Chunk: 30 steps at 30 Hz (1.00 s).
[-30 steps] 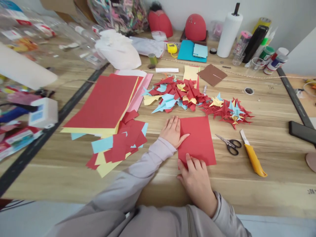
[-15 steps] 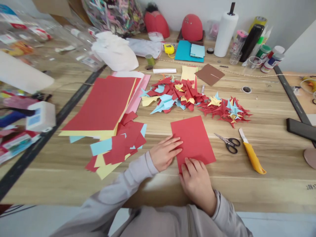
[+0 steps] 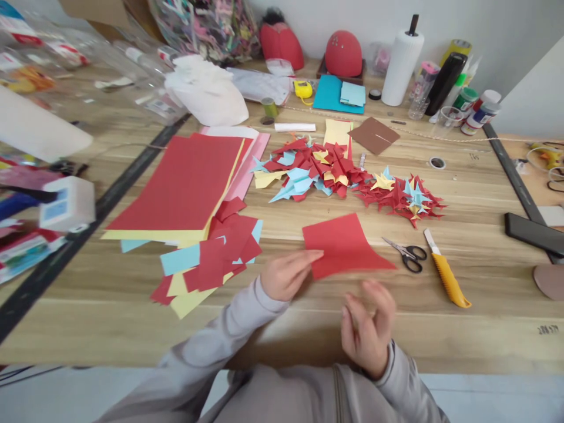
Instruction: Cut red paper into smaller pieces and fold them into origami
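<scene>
A red sheet of paper (image 3: 339, 247) is pinched at its left edge by my left hand (image 3: 288, 273); its near right corner curls out to the right. My right hand (image 3: 370, 323) is off the paper, just below it, with its fingers apart and nothing in them. To the right lie black-handled scissors (image 3: 412, 255) and a yellow-handled knife (image 3: 447, 270). Beyond the sheet is a heap of folded red, blue and yellow paper pieces (image 3: 308, 170), with a second heap of folded paper (image 3: 408, 197) to its right.
At left are a stack of large red sheets (image 3: 180, 182) and loose cut paper pieces (image 3: 215, 258). A brown square (image 3: 374, 135), a tape roll (image 3: 437, 163) and a yellow tape measure (image 3: 302, 89) lie farther back. A black phone-like object (image 3: 535, 234) is at right.
My right hand has let go of the red paper and drawn back, fingers now raised. My left hand has gone from lying flat on the sheet to pinching its edge; the sheet now bends.
</scene>
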{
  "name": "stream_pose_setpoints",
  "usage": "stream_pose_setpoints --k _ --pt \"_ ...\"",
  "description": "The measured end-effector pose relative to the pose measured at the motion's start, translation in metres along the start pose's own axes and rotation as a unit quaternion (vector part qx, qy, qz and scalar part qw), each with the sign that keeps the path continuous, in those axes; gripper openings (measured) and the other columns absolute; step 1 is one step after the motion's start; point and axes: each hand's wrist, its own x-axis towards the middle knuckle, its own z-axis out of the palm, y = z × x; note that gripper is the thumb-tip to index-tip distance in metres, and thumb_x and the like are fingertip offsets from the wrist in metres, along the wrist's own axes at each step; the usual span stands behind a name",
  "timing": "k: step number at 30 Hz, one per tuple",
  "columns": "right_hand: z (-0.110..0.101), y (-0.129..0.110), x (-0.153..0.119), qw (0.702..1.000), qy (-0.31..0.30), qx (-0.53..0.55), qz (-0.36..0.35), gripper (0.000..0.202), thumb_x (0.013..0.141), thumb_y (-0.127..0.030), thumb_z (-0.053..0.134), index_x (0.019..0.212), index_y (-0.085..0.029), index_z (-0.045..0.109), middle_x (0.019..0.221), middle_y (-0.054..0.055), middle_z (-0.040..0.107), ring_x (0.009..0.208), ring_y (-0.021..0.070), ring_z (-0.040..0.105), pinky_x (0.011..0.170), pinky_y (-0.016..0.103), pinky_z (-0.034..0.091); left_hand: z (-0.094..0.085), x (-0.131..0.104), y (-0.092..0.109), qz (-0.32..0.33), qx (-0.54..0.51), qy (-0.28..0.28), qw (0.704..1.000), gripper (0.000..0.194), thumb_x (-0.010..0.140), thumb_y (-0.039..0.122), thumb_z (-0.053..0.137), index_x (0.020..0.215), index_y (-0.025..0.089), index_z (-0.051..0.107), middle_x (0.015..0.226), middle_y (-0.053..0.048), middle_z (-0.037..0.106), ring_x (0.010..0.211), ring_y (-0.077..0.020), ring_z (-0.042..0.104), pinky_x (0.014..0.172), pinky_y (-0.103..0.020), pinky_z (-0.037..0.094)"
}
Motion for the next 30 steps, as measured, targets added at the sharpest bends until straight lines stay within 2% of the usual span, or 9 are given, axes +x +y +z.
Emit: stream_pose_setpoints --k 2,5,7,10,12,15,18,24,30 --pt "-0.004 0.002 -0.004 0.998 0.041 -0.035 0.035 0.036 0.082 -0.010 0.060 0.117 -0.019 0.059 0.136 0.017 0.043 0.127 0.0342 0.046 0.096 0.052 0.046 -0.009 0.002 0.010 -0.184 -0.090 0.086 0.975 0.028 0.091 0.035 0.052 0.082 0.018 0.072 0.081 -0.006 0.076 0.077 -0.0202 0.073 0.075 -0.032 0.062" --pt "-0.006 0.005 -0.008 0.999 0.008 -0.040 0.036 0.042 0.082 -0.013 0.060 0.123 -0.019 0.058 0.140 0.017 0.040 0.127 0.0368 0.045 0.098 0.055 0.043 -0.014 0.006 0.018 -0.377 -0.273 0.166 0.869 0.033 0.082 0.049 0.062 0.079 0.016 0.068 0.063 -0.003 0.069 0.061 -0.0215 0.070 0.056 -0.034 0.061" --pt "-0.005 0.005 -0.008 0.999 -0.024 -0.038 0.023 0.040 0.082 -0.017 0.060 0.122 -0.021 0.060 0.138 0.015 0.045 0.126 0.0355 0.047 0.099 0.053 0.043 -0.009 0.008 0.015 -0.446 -0.347 0.154 0.811 0.040 0.074 0.054 0.068 0.085 0.015 0.066 0.063 -0.003 0.068 0.057 -0.0211 0.069 0.052 -0.033 0.059" --pt "0.001 0.002 -0.006 0.996 -0.076 -0.042 0.011 0.030 0.085 -0.023 0.058 0.114 -0.025 0.065 0.127 0.009 0.058 0.124 0.0304 0.050 0.105 0.050 0.036 0.004 0.006 0.003 -0.490 -0.350 0.073 0.795 0.051 0.062 0.060 0.073 0.087 0.016 0.065 0.063 -0.002 0.069 0.054 -0.0209 0.067 0.050 -0.033 0.057" --pt "0.007 0.000 -0.004 0.990 -0.131 -0.052 0.023 0.024 0.088 -0.025 0.055 0.109 -0.025 0.067 0.122 0.008 0.063 0.123 0.0273 0.052 0.108 0.048 0.030 0.008 0.001 -0.006 -0.474 -0.267 0.040 0.838 0.050 0.065 0.063 0.067 0.085 0.017 0.066 0.057 0.000 0.066 0.050 -0.0201 0.064 0.046 -0.030 0.052" --pt "0.014 0.000 -0.002 0.974 -0.204 -0.075 0.063 0.023 0.093 -0.027 0.052 0.109 -0.020 0.067 0.125 0.011 0.063 0.125 0.0268 0.049 0.107 0.047 0.029 0.006 -0.008 -0.015 -0.398 0.008 0.017 0.917 0.041 0.076 0.060 0.059 0.076 0.020 0.068 0.049 0.000 0.061 0.049 -0.0194 0.061 0.046 -0.026 0.043" --pt "0.018 0.002 -0.003 0.963 -0.240 -0.083 0.089 0.023 0.094 -0.027 0.052 0.108 -0.018 0.067 0.126 0.013 0.062 0.125 0.0281 0.047 0.106 0.049 0.028 0.000 -0.012 -0.016 -0.303 0.220 0.022 0.927 0.036 0.083 0.053 0.056 0.079 0.020 0.070 0.065 -0.005 0.069 0.062 -0.0214 0.065 0.054 -0.028 0.045" --pt "0.018 0.002 -0.003 0.951 -0.283 -0.087 0.085 0.024 0.094 -0.024 0.051 0.112 -0.018 0.066 0.129 0.014 0.060 0.125 0.0284 0.047 0.105 0.049 0.031 0.009 -0.011 -0.012 -0.113 0.264 0.012 0.958 0.045 0.090 0.042 0.050 0.119 0.011 0.063 0.127 -0.021 0.059 0.119 -0.0350 0.056 0.099 -0.049 0.046" --pt "0.016 0.001 -0.001 0.958 -0.247 -0.108 0.100 0.018 0.093 -0.028 0.055 0.104 -0.023 0.069 0.121 0.009 0.065 0.125 0.0305 0.047 0.112 0.062 0.011 0.034 -0.020 -0.021 -0.104 0.268 -0.031 0.957 0.061 0.094 0.043 0.043 0.133 -0.003 0.050 0.143 -0.032 0.043 0.137 -0.0415 0.037 0.111 -0.056 0.033"
